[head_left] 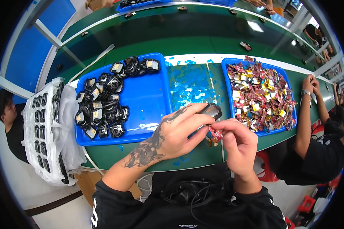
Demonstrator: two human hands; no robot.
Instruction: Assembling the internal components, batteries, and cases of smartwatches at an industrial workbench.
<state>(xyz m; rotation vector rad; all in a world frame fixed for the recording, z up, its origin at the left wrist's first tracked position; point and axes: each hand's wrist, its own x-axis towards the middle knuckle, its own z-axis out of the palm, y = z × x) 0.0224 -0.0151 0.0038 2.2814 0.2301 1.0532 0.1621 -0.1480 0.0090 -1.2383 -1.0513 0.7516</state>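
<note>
My left hand [177,131], tattooed at the wrist, grips a black watch-like case [213,110] between thumb and fingers, its dark face partly showing. Close beside it, the thumb and index finger of my right hand [239,147] pinch a small red circuit board [216,134]. The left fingertips nearly meet the right ones there. Whether the board is still joined to the case is hidden by my fingers. Left of my hands, a blue tray [143,110] carries many similar black cases [103,103] along its left and far sides.
On the right, another blue tray [226,82] is heaped with small red boards [260,95]. Blue film scraps [187,86] litter the green bench between the trays. White-bagged trays of black cases [42,133] stand at far left. A co-worker's arm [304,118] is on the right.
</note>
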